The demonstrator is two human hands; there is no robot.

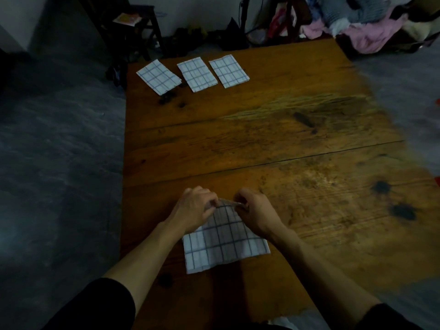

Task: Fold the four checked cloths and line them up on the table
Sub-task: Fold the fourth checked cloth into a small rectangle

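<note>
Pinching the cloth (pixel 226 244)'s raised far edge, both hands' fingers (pixel 209 206) seemingly curl, tips hidden.

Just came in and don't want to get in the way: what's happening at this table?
A person is folding checked cloths. Three folded cloths lie in a row at the far end of the wooden table. The left hand and right hand each pinch the far edge of the fourth cloth, which lies near the person and is not yet in the row.
</note>
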